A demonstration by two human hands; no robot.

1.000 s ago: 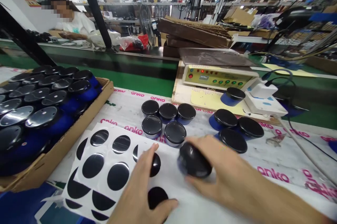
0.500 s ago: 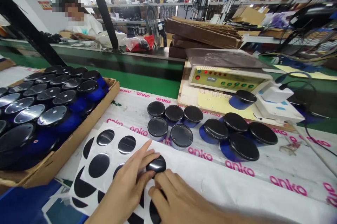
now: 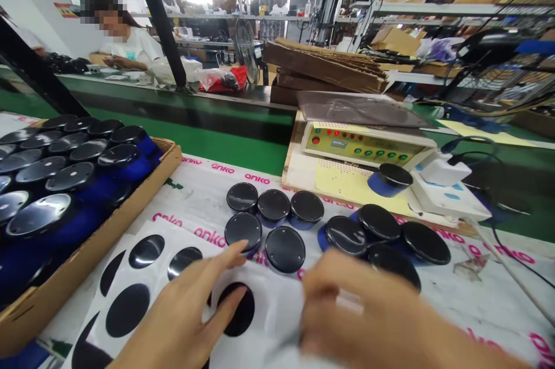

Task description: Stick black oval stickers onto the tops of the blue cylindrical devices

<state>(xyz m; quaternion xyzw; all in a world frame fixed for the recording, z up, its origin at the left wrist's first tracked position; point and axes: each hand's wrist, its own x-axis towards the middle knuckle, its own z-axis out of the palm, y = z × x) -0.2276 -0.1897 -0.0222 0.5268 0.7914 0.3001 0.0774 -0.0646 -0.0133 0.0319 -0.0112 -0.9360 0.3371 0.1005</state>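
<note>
My left hand (image 3: 191, 305) lies over a white sheet (image 3: 162, 305) of round black stickers, its index finger and thumb spread apart. The thumb rests on a black sticker (image 3: 243, 314), and the index fingertip reaches the edge of a round blue device with a black top (image 3: 243, 230). To the right, my right hand (image 3: 351, 305) is smeared by motion over the table. Its fingers look curled; a faint dark streak shows below them, and I cannot make out whether they hold anything. Several similar devices (image 3: 285, 248) stand just beyond both hands.
A cardboard tray (image 3: 143, 189) full of blue devices with black tops stands at left. Behind the devices at right are a control box (image 3: 368, 146) with lights and buttons and a white plug unit (image 3: 451, 189) with cables. A person (image 3: 134, 48) sits across the green bench (image 3: 217, 132).
My hands were together at a lifted black sticker on the sheet. The right hand has moved away to the right, while the left stays over the sheet with its fingers spread. The view has shifted slightly.
</note>
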